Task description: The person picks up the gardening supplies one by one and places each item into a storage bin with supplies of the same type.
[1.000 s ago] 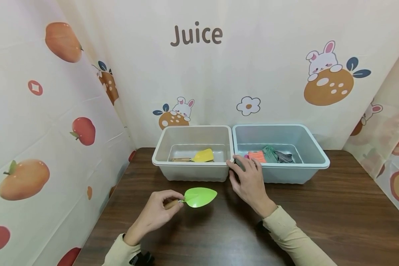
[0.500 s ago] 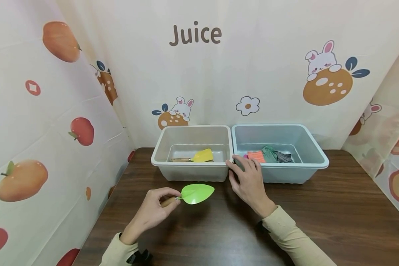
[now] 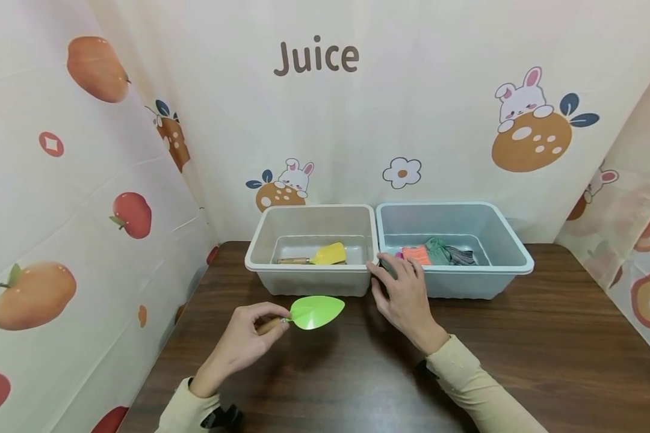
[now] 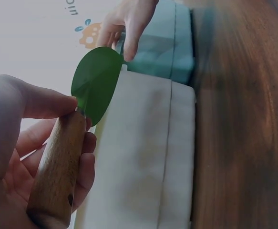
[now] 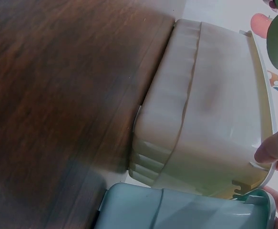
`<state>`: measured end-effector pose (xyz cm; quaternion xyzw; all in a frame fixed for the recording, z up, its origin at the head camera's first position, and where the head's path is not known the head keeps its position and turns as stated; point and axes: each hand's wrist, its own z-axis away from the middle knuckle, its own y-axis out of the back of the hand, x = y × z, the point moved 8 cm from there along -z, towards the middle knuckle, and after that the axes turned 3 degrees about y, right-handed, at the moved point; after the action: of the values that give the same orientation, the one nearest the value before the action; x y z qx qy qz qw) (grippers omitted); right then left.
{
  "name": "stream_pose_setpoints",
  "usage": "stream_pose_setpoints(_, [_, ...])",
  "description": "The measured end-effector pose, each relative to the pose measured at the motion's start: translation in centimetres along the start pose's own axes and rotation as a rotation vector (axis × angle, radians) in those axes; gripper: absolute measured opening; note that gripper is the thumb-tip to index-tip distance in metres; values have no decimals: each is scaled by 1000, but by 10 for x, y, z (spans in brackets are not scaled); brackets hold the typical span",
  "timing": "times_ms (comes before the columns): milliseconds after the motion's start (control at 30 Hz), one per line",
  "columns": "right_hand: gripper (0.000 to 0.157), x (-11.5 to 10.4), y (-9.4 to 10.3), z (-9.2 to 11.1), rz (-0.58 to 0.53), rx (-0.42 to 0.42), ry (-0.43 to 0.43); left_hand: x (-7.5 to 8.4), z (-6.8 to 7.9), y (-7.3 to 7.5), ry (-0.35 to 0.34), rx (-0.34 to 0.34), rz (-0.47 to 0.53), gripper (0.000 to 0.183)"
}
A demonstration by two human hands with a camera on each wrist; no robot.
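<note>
In the head view my left hand [image 3: 244,337] grips the wooden handle of a green garden trowel [image 3: 316,313], raised in front of the beige bin [image 3: 314,282]. The left wrist view shows its handle [image 4: 57,167] held between thumb and fingers, the leaf-shaped blade pointing away. My right hand [image 3: 403,294] holds the beige bin's near right corner, thumb on the outer wall and fingers over the rim, where it meets the light blue bin [image 3: 466,282]. A dark patch shows between these fingers; I cannot tell what it is.
Inside the beige bin lies a yellow shovel [image 3: 327,254] with a wooden handle. The blue bin holds folded cloths: orange [image 3: 416,255], green [image 3: 437,251] and grey striped [image 3: 460,256]. Both bins stand side by side on a dark wooden table [image 3: 325,385], against a printed curtain [image 3: 439,108].
The left hand has shifted slightly left and away from the body, carrying the trowel with it. My right hand stays at the bin corner.
</note>
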<state>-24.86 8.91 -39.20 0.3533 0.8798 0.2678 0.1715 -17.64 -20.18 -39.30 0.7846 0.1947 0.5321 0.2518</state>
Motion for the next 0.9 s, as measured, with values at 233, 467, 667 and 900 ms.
stream_pose_setpoints(233, [33,0,-1,-1,-6,11,5,6,-6,6,-20,15,-2,26])
stream_pose_setpoints(467, [32,-1,-2,-2,1,10,18,4,-8,10,12,22,-3,24])
stream_pose_setpoints(667, [32,0,-3,0,9,0,14,7,-12,13,-13,36,-21,24])
stream_pose_setpoints(900, [33,1,-1,1,5,15,14,11,-17,17,-23,48,-29,23])
